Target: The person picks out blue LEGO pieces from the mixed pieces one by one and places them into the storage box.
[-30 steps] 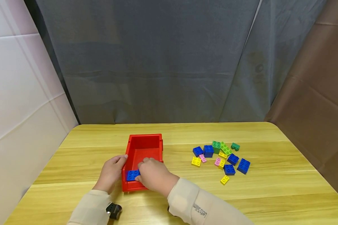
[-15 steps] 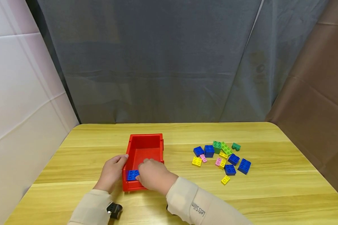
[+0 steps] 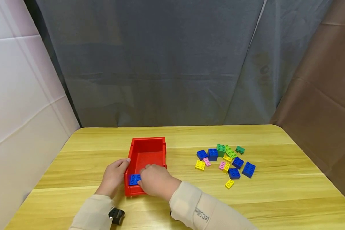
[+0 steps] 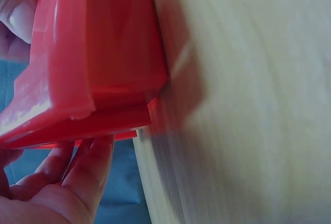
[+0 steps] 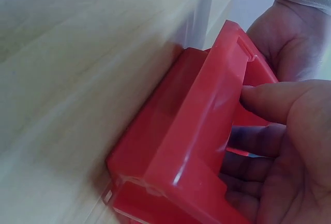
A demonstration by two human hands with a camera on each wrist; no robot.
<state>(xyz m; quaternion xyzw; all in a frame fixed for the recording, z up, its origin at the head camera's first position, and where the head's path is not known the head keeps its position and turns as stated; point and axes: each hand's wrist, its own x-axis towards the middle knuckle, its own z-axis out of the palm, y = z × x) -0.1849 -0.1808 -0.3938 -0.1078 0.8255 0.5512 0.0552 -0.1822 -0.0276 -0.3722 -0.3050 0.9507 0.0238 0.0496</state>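
A red plastic bin [image 3: 148,139] stands on the wooden table [image 3: 189,134], left of centre. My left hand [image 3: 115,175] grips the bin's left wall near the front, thumb on the rim; the left wrist view shows the wall [image 4: 93,53] between thumb and fingers [image 4: 85,175]. My right hand [image 3: 153,180] reaches over the front right of the bin with its fingers curled on a blue brick [image 3: 134,179] at the front left inside. In the right wrist view the right hand's fingers [image 5: 274,154] go into the bin [image 5: 181,146]; the brick is hidden there.
Several loose bricks [image 3: 225,161], blue, yellow, green and pink, lie scattered on the table right of the bin. A grey curtain [image 3: 166,64] hangs behind the table, with a white wall [image 3: 17,95] at the left. A small black object [image 3: 116,215] lies by my left sleeve.
My right hand has edged slightly left inside the bin and covers a little more of the blue brick. The left hand and the bin have stayed put.
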